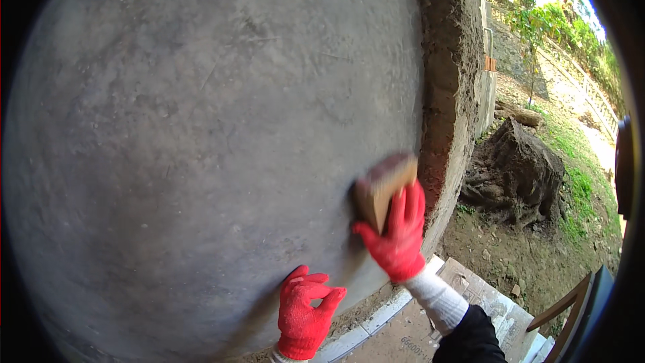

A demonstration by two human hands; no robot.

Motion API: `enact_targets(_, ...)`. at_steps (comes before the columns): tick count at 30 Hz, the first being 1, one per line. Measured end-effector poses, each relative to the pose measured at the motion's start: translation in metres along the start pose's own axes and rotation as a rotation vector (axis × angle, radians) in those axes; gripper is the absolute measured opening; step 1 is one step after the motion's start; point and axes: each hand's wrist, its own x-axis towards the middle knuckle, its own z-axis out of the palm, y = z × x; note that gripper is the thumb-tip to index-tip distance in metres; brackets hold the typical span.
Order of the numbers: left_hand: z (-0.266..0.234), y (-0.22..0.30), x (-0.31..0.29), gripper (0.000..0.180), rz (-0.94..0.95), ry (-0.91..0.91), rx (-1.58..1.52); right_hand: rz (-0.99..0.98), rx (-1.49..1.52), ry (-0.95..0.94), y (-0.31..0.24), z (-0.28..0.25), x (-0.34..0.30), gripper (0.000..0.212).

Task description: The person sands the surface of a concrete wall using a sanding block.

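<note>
- My right grip (398, 238) clamps the block (388, 187) near the wall's (201, 134) right edge.
- It looks light, stiff; best held by its sides.
- My left grip (306, 316): empty, fingers loosely apart.

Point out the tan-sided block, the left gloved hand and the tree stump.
Tan-sided block (386, 196): head view, on its tan side face.
Left gloved hand (306, 316): head view, on the back of the red glove.
Tree stump (517, 171): head view, mid-body, on its rough dark side.

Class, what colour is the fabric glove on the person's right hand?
The fabric glove is bright red; the head view shows it best.
</note>
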Motion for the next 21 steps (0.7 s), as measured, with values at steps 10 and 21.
enact_targets(10, 0.005, 0.0, -0.001, 0.023, -0.036, 0.013, 0.012, -0.03, -0.016, 0.0, -0.007, -0.015, 0.095, 0.089)
enact_targets(21, 0.003, 0.0, -0.002, 0.022, -0.027, -0.02, -0.021, -0.035, -0.023, -0.103, 0.001, -0.011, -0.018, 0.1)
